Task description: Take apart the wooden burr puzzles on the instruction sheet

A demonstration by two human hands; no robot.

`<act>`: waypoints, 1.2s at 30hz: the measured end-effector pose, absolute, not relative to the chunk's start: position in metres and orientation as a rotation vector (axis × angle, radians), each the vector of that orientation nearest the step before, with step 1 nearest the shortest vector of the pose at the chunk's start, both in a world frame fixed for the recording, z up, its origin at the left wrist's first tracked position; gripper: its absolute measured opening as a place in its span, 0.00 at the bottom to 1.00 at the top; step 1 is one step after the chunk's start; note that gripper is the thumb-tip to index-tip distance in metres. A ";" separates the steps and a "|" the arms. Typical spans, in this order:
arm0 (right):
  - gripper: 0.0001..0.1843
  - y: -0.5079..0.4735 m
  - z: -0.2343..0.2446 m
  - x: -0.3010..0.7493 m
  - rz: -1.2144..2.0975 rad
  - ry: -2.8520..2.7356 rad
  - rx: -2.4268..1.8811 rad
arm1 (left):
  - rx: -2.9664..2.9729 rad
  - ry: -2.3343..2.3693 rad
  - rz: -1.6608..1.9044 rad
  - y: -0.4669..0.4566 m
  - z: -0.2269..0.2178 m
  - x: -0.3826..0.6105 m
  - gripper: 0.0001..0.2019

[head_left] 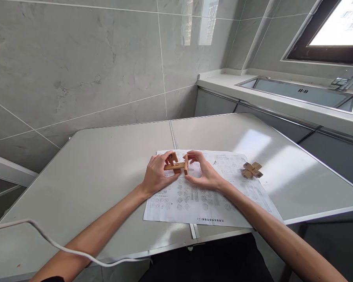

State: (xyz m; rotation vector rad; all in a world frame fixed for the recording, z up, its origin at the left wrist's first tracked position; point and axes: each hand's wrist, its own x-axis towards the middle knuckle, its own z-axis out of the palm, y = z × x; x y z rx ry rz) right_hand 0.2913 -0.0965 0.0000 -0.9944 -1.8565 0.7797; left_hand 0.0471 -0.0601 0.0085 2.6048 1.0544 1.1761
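Observation:
Over a printed sheet (200, 203), my left hand (158, 173) grips notched wooden puzzle pieces (174, 166), one upright piece crossing a flat one. My right hand (204, 174) pinches another wooden puzzle piece (186, 165) between thumb and fingers, standing upright at the right end of the flat piece. Whether those two pieces touch or interlock I cannot tell. To the right, a wooden cross-shaped puzzle (252, 170) made of several joined pieces rests at the sheet's right edge, with dark marks on its faces.
A light folding table (117, 188) with a centre seam bears everything. A white cable (55, 244) hangs across the lower left, in front of my left forearm. Behind stands a grey tiled wall (76, 58); at right, a counter with a sink (291, 92) and a faucet (345, 81).

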 end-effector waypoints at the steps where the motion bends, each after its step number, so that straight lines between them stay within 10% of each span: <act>1: 0.39 -0.096 0.000 0.292 0.780 -1.844 -0.994 | 2.596 1.069 1.182 -0.060 0.009 0.047 0.35; 29: 0.32 -0.091 -0.009 0.293 0.393 -2.093 -1.159 | 2.496 1.120 1.109 -0.054 0.009 0.045 0.44; 36: 0.17 -0.093 0.001 0.289 0.445 -1.981 -0.966 | 2.540 1.039 1.091 -0.052 0.005 0.045 0.43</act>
